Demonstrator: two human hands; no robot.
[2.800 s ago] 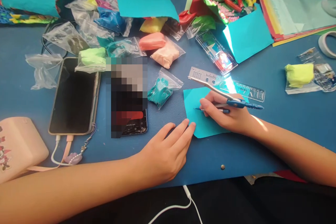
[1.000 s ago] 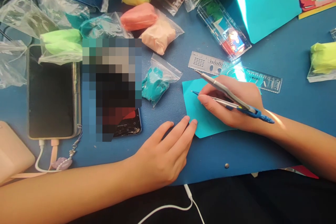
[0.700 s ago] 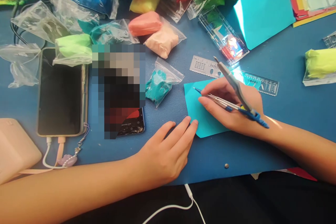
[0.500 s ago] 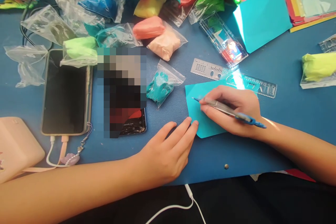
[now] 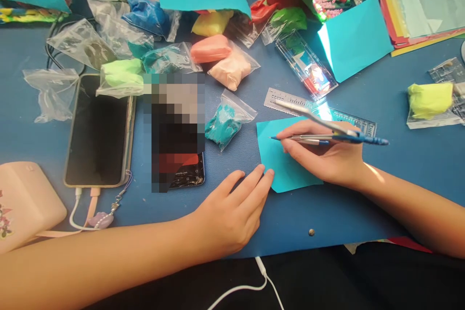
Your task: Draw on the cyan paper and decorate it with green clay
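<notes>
Blue tabletop (image 5: pixel 348 213) between turquoise sheet (image 5: pixel 290 174) and near edge (image 5: pixel 298 247), our left hand (image 5: pixel 230 213) loosely spread, fingertips (image 5: pixel 268 175) on sheet's near-left corner, our right hand (image 5: pixel 329 160) pinching compass (image 5: pixel 358 137)

So the paper sheet (image 5: pixel 283 167) is lying near the front of the surface (image 5: pixel 290 220), with a stencil ruler (image 5: pixel 354 121) sitting along its back edge. The drawing compass (image 5: pixel 358 136) is sitting in the right grip (image 5: pixel 323 155) over the sheet, while the left grip (image 5: pixel 232 213) is resting at its left edge. Going left, it's a clay baggie (image 5: pixel 224 123), then a smartphone (image 5: pixel 191 179), then a second smartphone (image 5: pixel 98 135), with a power bank (image 5: pixel 34 198) lying front-left of that. More baggies (image 5: pixel 147 14) are lying behind the phones.
</notes>
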